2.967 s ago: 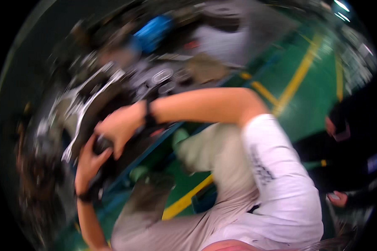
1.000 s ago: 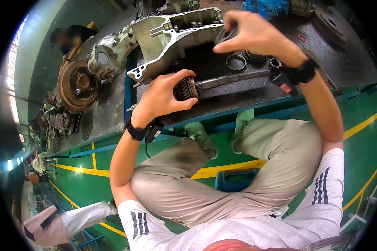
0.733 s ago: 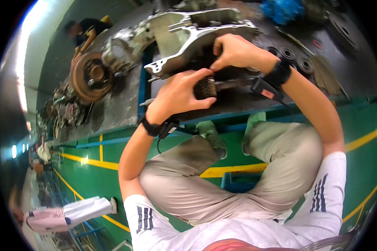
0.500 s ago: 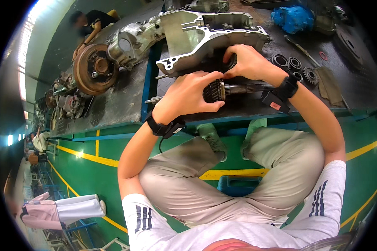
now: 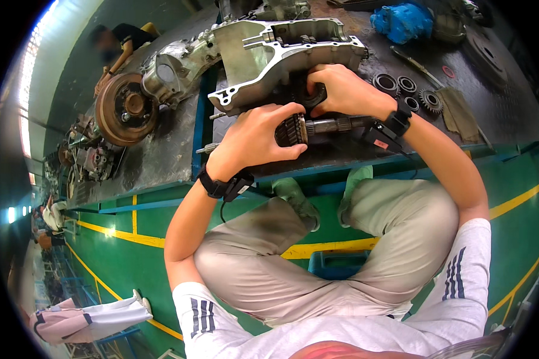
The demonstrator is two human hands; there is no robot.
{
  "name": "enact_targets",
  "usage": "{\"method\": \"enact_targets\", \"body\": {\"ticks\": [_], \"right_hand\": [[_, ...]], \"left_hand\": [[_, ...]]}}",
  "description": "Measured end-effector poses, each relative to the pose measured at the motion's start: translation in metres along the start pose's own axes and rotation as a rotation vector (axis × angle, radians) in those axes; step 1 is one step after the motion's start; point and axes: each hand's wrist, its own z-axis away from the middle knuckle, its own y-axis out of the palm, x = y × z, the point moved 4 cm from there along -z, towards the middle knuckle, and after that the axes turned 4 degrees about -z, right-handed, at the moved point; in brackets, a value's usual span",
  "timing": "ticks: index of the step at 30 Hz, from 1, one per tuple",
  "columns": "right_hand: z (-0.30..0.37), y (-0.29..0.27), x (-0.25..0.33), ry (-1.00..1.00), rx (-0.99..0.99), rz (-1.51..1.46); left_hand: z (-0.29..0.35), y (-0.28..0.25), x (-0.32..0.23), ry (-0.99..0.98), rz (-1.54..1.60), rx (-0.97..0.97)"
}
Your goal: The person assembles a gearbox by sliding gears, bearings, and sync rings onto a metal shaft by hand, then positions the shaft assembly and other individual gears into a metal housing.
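Observation:
My left hand [image 5: 248, 134] curls its fingers and thumb round a toothed gear [image 5: 292, 130] on a metal shaft [image 5: 329, 125] lying along the bench. The shaft's splined end [image 5: 207, 148] sticks out left of my wrist. My right hand [image 5: 348, 93] is closed on a dark ring-shaped part [image 5: 316, 96], just above the shaft; its exact kind is partly hidden by my fingers. Right behind both hands stands an open grey metal gearbox housing [image 5: 245, 57]. Part of the shaft's right end is hidden by my right wrist and the black device on it.
Several bearings and gears [image 5: 407, 85] lie right of my right hand, beside a brown cloth [image 5: 459, 113] and a long tool [image 5: 414, 64]. A blue-wrapped part [image 5: 402, 24] sits behind. At left are a rusty brake drum [image 5: 127, 109] and another person [image 5: 123, 48].
The whole view has shifted slightly, so the bench appears a little further left. Both hands keep their grips; the ring in my right hand shows more and has tilted slightly.

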Motion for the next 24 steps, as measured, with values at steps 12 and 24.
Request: {"method": "enact_targets", "body": {"ticks": [12,24], "right_hand": [[0.021,-0.060,0.006,0.196,0.094,0.148],[0.049,-0.056,-0.029,0.223,0.042,0.291]], "left_hand": [[0.000,0.001,-0.003,-0.018,0.003,0.036],[-0.007,0.003,-0.003,-0.087,0.019,0.026]]}}
